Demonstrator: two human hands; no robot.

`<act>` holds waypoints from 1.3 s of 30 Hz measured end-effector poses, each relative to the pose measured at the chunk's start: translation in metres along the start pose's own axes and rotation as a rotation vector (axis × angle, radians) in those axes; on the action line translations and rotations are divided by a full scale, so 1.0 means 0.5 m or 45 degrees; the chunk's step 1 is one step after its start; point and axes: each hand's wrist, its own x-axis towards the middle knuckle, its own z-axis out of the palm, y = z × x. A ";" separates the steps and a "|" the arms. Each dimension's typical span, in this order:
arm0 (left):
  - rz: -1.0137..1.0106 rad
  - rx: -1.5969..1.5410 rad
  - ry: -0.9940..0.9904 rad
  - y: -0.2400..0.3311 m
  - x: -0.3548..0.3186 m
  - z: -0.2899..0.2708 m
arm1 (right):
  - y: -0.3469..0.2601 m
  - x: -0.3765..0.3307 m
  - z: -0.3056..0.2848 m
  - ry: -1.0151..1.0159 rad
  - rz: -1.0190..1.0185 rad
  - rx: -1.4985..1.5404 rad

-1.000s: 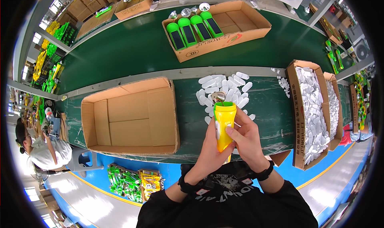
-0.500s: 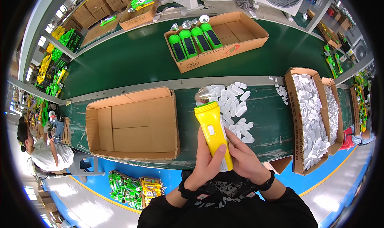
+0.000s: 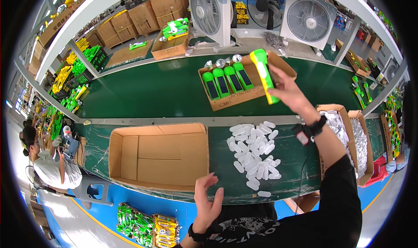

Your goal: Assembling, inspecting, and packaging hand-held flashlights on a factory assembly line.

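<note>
One green-and-yellow flashlight [image 3: 264, 78], now clamped in the right-hand grip [image 3: 291, 91] alone, is over the far carton [image 3: 237, 101], indicating a transfer stage, while the left-hand grip [image 3: 207, 204] is empty, fingers apart.

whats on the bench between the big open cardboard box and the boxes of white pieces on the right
In the head view, a loose pile of white oblong pieces lies there on the green worktop.
</note>
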 end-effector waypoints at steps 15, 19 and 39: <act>0.074 0.048 0.142 -0.021 -0.021 -0.061 | 0.235 0.355 -0.047 0.025 -0.068 -1.133; 0.064 0.058 0.130 -0.036 -0.004 -0.055 | 0.211 0.311 -0.039 -0.005 0.023 -1.052; 0.048 0.046 0.008 0.009 0.003 -0.035 | 0.290 0.329 -0.031 -0.029 0.333 -1.288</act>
